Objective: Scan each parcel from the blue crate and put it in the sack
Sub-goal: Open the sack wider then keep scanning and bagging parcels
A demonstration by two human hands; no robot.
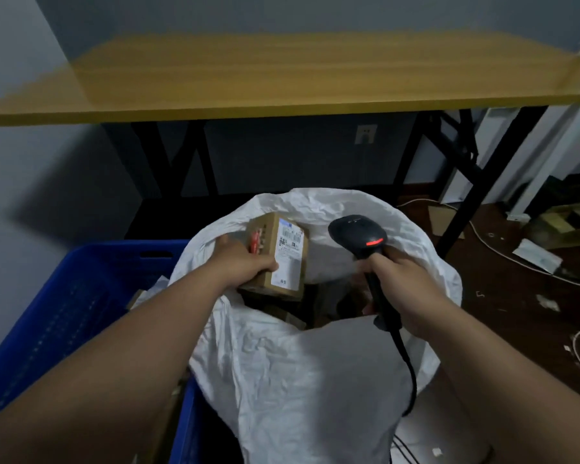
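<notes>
My left hand (pixel 245 259) grips a small cardboard parcel (pixel 282 259) with a white shipping label, holding it over the open mouth of the white sack (pixel 298 370). My right hand (pixel 402 286) grips the handle of a black barcode scanner (pixel 359 234), whose red light glows; its head is just right of the parcel. Its black cable hangs down the sack's right side. Dark parcels lie inside the sack. The blue crate (pixel 81 296) stands to the left, mostly hidden behind my left arm.
A yellow-topped table (pixel 282 78) on black legs stands behind the sack. On the dark floor to the right lie white cables (pixel 503 252), cardboard pieces (pixel 570 222) and paper scraps. A grey wall closes the left side.
</notes>
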